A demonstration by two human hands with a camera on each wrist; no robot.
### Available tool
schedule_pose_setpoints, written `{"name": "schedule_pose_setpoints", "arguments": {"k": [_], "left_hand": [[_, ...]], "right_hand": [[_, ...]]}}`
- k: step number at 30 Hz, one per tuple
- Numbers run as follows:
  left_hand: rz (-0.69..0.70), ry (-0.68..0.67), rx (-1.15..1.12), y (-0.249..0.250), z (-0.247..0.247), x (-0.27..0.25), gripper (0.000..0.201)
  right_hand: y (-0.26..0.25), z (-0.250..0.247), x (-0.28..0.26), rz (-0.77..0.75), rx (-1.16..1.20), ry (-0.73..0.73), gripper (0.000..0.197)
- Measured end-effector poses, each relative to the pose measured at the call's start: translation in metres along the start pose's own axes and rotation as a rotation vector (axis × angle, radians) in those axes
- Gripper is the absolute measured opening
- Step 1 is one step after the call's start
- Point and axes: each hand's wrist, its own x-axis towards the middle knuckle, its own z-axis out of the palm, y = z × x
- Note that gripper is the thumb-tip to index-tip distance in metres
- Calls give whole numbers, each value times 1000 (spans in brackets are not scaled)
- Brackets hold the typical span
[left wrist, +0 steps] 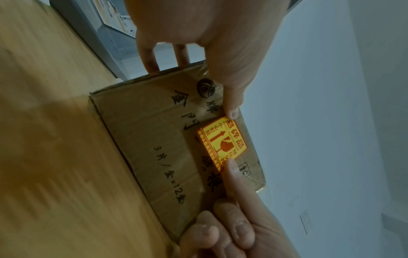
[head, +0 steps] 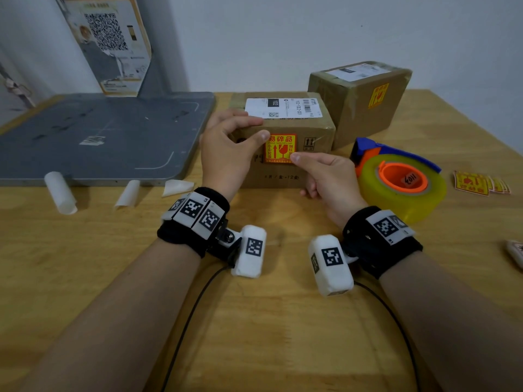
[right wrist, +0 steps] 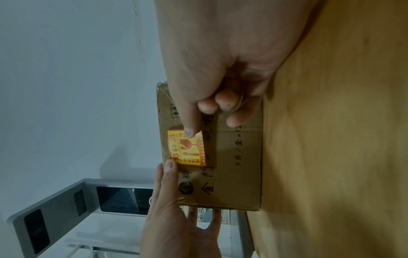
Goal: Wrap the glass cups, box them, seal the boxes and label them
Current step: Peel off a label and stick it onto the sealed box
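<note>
A taped cardboard box point(head: 283, 178) stands at the table's middle, a white shipping label point(head: 283, 108) on its top. A yellow and red fragile sticker point(head: 280, 148) lies on its front face. My left hand point(head: 259, 128) grips the box's upper left edge, fingers on top, thumb tip at the sticker's upper left corner point(left wrist: 227, 120). My right hand point(head: 311, 171) presses its thumb on the sticker's lower right corner point(right wrist: 189, 134), its other fingers curled against the box front point(right wrist: 238, 174). A second box point(head: 365, 108), taped, labelled and stickered, stands behind on the right.
A tape dispenser point(head: 402, 182) with a clear roll sits right of the box. A stack of fragile stickers point(head: 478, 183) lies farther right. A grey metal platform point(head: 99, 137) fills the left, with curled white backing papers point(head: 60, 192) along its front edge.
</note>
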Motion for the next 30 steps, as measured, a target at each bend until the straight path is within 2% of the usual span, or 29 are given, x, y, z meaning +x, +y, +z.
{"name": "schedule_pose_setpoints", "arguments": {"k": [11,13,15,17,21,23,24,27,30], "left_hand": [[-20,18,-14,2,1,0,21],[-19,17,-15,1,2,0,21],[-19,13,-13,1,2,0,21],[-14,13,-9,2,1,0,21],[-14,10,-14,2,1,-1,21],[-10,10,-8,3,2,0,21],[-6,14,-7,3,2,0,22],[8,23,-20,1,2,1,20],[1,24,-35,-1,3,2,20]], "right_hand": [[1,-2,2,44,28,68,6],[-7,-2,0,21,10,70,15],[-16,-4,-3,-47,-47,67,32],[-29,-7,-7,-150,-123,77,35],[-59,-9,-6,-517,-290,186,16],[-66,-3,3,-616,-455,196,6],[-67,1,8,-615,-574,188,14],[-64,15,18,-483,-897,78,47],[-61,25,24,-430,-956,22,44]]}}
